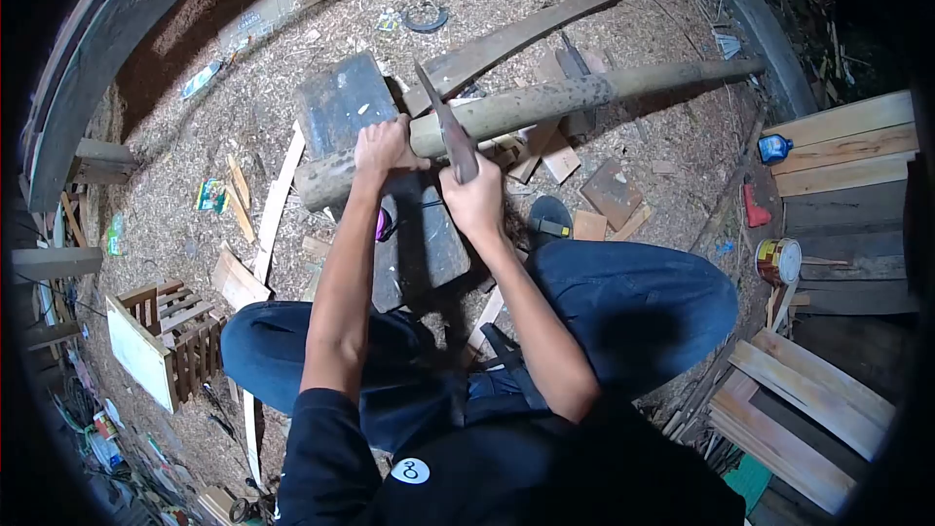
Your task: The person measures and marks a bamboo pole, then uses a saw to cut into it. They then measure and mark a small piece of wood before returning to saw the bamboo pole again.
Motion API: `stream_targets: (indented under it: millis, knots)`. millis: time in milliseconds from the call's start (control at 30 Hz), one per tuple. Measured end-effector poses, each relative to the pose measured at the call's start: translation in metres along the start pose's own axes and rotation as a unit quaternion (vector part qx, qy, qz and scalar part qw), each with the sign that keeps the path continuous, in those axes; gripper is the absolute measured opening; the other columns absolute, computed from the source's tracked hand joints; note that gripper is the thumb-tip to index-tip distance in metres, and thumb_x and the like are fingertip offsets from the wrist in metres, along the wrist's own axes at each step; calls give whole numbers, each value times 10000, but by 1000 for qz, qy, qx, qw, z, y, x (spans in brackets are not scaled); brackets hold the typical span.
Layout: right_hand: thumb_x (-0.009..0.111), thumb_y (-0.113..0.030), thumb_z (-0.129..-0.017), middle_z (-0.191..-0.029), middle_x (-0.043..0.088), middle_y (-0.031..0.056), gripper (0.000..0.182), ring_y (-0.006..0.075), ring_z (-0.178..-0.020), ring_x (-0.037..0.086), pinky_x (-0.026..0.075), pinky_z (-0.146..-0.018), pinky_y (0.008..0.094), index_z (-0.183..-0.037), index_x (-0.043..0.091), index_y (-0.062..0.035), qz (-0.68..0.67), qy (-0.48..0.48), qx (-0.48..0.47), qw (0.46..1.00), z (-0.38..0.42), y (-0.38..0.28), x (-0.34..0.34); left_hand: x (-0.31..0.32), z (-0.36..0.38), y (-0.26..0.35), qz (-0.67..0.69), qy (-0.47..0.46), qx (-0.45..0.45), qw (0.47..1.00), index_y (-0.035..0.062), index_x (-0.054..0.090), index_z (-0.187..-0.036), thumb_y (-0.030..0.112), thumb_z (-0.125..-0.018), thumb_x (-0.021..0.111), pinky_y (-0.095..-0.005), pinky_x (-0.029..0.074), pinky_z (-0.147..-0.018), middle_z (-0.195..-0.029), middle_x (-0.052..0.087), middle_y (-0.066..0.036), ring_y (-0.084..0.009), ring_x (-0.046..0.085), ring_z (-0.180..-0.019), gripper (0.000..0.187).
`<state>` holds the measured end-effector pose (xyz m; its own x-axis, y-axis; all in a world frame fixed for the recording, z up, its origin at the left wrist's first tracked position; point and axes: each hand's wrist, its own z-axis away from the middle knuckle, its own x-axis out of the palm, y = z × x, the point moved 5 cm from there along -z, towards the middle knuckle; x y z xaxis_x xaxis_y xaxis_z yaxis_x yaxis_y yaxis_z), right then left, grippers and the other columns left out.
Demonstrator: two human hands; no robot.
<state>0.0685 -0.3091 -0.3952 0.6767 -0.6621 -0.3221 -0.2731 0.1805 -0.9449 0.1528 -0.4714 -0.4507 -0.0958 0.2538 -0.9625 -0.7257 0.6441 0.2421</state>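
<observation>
A long round log (pixel 536 105) lies slantwise across the view, its near end low at the left on dark wooden blocks (pixel 341 102). My left hand (pixel 381 146) is closed around the log near that end. In my right hand (pixel 472 197) is the handle of a saw-like tool (pixel 458 141), whose narrow blade points up and away across the log. The tool's edge is too small to make out. Both hands are close together, with the tool between them and the log's longer part.
Wood shavings and offcuts cover the ground. A flat plank (pixel 516 44) lies beyond the log. At the right are a blue bottle (pixel 774 148), a tin can (pixel 779 261) and stacked boards (pixel 818 394). A slatted wooden crate (pixel 168 341) stands at the left.
</observation>
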Motion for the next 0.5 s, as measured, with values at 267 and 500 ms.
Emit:
stream_targets:
  millis: [267,500]
  knots:
    - [621,-94,-780,-536,521,134,151,178,-480,551,418,-480,346,-740,577,45,-21,28,-19,999,23,-11,-34,11,4,2,-14,33,-2,999,65,588,-1004,560,-499,842,-433,550,-746,-925,706,-146,-327,689,-884,751]
    - [600,-24,-759,-706,606,126,369,138,-638,588,479,-620,310,-1121,642,39,10,-62,44,997,86,-15,-63,3,-7,2,-19,-1,20,1000,65,588,-1063,524,-509,843,-435,555,-707,-906,703,-167,-325,694,-855,763]
